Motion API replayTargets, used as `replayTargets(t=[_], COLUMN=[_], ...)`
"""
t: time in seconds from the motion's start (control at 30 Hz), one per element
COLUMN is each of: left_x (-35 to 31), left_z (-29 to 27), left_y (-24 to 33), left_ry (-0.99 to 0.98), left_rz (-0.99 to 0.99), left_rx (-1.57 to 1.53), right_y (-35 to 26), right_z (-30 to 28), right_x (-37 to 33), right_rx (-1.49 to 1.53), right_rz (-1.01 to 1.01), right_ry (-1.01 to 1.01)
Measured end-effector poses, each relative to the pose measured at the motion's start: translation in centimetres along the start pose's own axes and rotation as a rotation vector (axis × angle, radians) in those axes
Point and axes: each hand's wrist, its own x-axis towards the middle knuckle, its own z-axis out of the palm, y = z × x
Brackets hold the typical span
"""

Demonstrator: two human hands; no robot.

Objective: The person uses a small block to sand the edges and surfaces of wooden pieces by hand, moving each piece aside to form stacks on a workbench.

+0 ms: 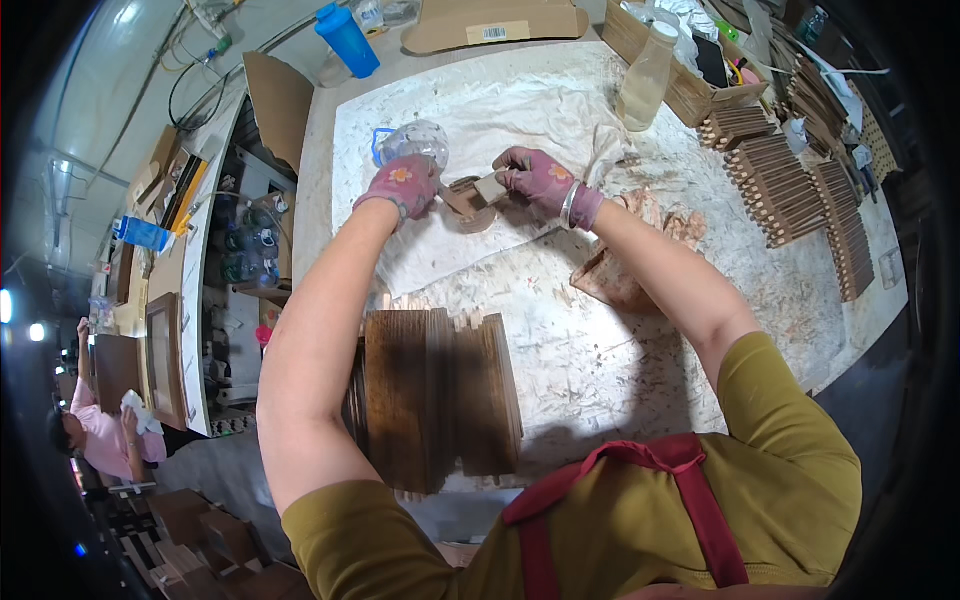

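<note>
My left hand (400,187), in a pink flowered glove, is closed at the left rim of a small round brown-stained container (470,222). Its fingertips are partly hidden, and the container looks tilted, with brown matter inside. My right hand (545,182), gloved likewise, pinches a pale rectangular pad (489,189) at the container's right rim. Just behind my left hand lies a clear plastic bottle (425,140) with a blue handle. White cloth (530,130) spreads under and beyond both hands. A stained brown rag (610,280) lies beneath my right forearm.
Stacked dark wooden pieces (400,390) stand close before me, beside my left arm. Rows of thin brown slats (775,190) cover the right side of the table. A cloudy bottle (647,75), a blue cup (347,40) and a filled box (690,95) stand farther back. Another person (105,430) works at far left.
</note>
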Motion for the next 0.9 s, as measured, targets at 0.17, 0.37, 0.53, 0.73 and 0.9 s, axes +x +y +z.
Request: replayTargets(t=[0.17,0.37,0.53,0.73,0.9], left_x=[0.8,0.4,2.1,2.9,3.6], left_z=[0.6,0.3,1.0,1.8,1.9], left_y=[-1.2,-0.5,-1.4,-2.8,-3.0], left_ry=[-0.002,-0.041,-0.006,0.022,0.052], left_rz=[-0.027,-0.008,0.062,0.101,0.221], left_rx=[-0.045,-0.115,0.057,0.095,0.141], right_y=[-1.1,1.0,0.6,-3.6,-3.9], right_z=[-2.0,-2.6,-0.7,0.6,-0.4], right_x=[0.7,1.0,1.0,-0.1,-1.2], right_rx=[-0.213,0.945,0.248,-0.738,-0.993], right_rz=[0.053,0.346,-0.1,-0.434,-0.557], right_ry=[-0.009,-0.298,-0.045,-0.099,-0.121])
